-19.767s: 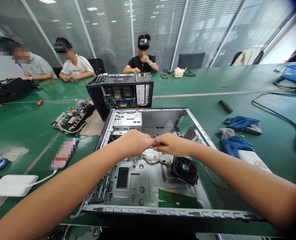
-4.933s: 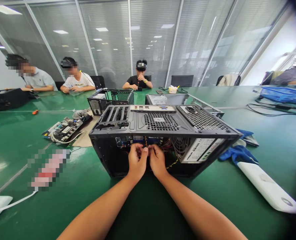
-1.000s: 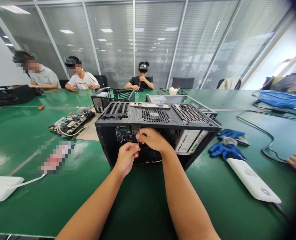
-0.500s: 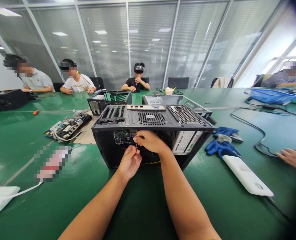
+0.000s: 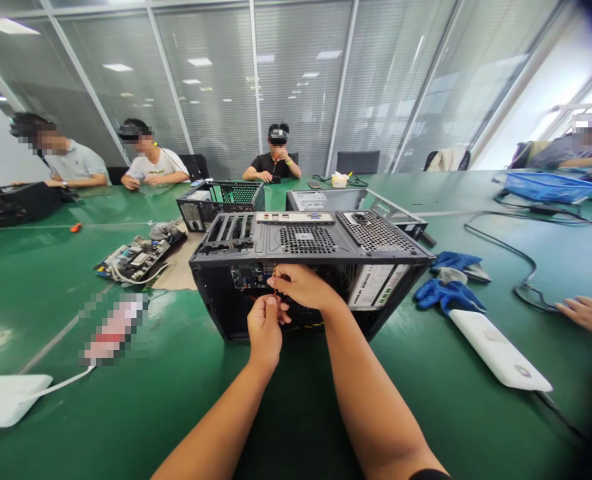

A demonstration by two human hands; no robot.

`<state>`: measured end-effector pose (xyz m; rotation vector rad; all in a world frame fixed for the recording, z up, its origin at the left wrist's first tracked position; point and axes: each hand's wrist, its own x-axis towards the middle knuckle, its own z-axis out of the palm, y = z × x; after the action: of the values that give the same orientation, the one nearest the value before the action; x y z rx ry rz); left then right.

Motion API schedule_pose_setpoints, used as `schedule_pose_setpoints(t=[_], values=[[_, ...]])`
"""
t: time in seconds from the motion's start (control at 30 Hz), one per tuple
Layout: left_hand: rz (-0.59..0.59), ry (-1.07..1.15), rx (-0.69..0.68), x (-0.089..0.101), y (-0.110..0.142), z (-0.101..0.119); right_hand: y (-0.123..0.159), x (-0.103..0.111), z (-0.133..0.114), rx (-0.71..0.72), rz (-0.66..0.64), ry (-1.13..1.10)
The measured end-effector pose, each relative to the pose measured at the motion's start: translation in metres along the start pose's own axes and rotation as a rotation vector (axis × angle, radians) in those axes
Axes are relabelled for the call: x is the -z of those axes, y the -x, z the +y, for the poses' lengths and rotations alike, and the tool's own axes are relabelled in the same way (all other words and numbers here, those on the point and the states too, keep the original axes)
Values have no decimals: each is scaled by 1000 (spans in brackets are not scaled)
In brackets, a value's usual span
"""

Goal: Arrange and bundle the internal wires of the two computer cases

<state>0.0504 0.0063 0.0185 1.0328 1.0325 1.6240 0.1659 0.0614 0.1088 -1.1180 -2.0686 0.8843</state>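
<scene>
A black computer case (image 5: 296, 259) stands in front of me, its open side facing me and its vented back panel on top. Inside, a circuit board (image 5: 249, 277) shows at the upper left and a power supply with a white label (image 5: 379, 287) at the right. Thin orange and dark wires (image 5: 275, 291) run between my fingers at the opening. My left hand (image 5: 266, 327) pinches them from below, thumb upward. Just above, my right hand (image 5: 296, 285) pinches the same wires. The wires' ends are too small to make out.
Blue gloves (image 5: 446, 293) and a white power bank (image 5: 499, 350) lie to the right, near another person's hand (image 5: 589, 315). Left are a motherboard (image 5: 139, 259), a pixelated phone (image 5: 116, 330) and a white charger (image 5: 13, 400). More cases (image 5: 221, 197) stand behind; people sit across.
My left hand has turned more upright and shifted slightly right, still pinching the wires. My right hand stays nearly in place. The whole view has moved a little.
</scene>
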Motion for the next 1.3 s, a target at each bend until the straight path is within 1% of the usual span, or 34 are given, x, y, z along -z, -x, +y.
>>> schedule_pose_setpoints(t=[0.13,0.3,0.5,0.63,0.7,0.8,0.87,1.0,1.2,1.3], values=[[-12,-56,-44,0,-3,-2,0,-1,2,-7,12,-5],[-24,-98,-79,-1,-9,-3,1,0,4,-32,-8,-52],[-61,-85,-36,-5,-10,-7,2,4,9,-46,-35,-38],[-92,-108,-30,-5,-8,-5,2,6,8,-50,-71,-51],[-96,-153,-69,-4,-8,-2,2,6,6,-46,-63,-64],[-101,-253,-148,-3,-9,3,1,3,4,-30,-29,-17],[-102,-291,-162,-3,-10,6,0,1,4,-27,-4,18],[-116,-224,-87,-4,-13,5,-1,-1,4,-33,20,-1],[-209,-24,71,0,-14,2,0,-1,3,-63,-18,-48],[-214,-7,80,1,-14,6,2,3,1,-61,-58,-67]])
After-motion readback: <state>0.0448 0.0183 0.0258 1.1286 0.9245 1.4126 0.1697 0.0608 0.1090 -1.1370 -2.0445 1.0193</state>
